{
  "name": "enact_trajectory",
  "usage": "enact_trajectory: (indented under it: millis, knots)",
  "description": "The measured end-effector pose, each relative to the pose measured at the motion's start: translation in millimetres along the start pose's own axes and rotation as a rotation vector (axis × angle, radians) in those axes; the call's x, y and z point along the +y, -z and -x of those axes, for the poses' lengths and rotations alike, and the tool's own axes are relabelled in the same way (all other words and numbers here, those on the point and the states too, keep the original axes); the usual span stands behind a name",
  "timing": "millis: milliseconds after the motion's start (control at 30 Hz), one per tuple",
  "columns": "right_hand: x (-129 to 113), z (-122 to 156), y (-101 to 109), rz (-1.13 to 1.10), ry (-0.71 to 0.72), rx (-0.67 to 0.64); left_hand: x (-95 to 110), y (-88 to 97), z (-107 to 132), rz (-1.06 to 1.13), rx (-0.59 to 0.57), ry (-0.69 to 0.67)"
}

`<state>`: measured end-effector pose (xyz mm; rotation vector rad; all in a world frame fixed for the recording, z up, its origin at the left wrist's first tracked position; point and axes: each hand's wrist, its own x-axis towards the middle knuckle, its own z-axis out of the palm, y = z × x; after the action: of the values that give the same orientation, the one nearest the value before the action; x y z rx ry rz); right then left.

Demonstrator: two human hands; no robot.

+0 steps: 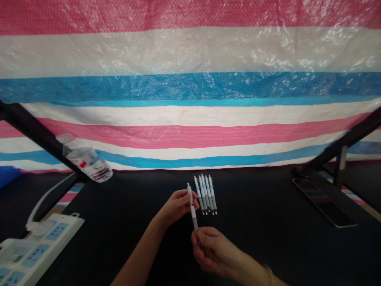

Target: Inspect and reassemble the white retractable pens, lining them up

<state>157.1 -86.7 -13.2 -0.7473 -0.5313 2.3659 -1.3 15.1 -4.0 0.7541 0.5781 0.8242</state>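
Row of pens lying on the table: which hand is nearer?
Left. The left hand is just left of the row of pens; the right hand is farther, toward the wearer.

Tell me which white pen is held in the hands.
The leftmost pen: the left hand holds its upper part, the right hand its lower end. The other pens lie side by side on the table.

Legibility check: no readable text.
I find markings on the bottle (89,163) and a small label (16,254) at the power strip (36,255), all too blurred to read.
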Motion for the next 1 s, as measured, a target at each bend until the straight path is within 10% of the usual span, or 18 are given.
enact_trajectory:
  millis: [667, 1000]
  knots:
    - [-3, 9, -9, 0.243, -0.016, 0.273, -4, -7.9, 1, -0.004, 0.155, -0.064]
    - [-5, 1, 6, -0.058, 0.055, 0.083, -6, -9.4, -1, 0.003, 0.211, -0.094]
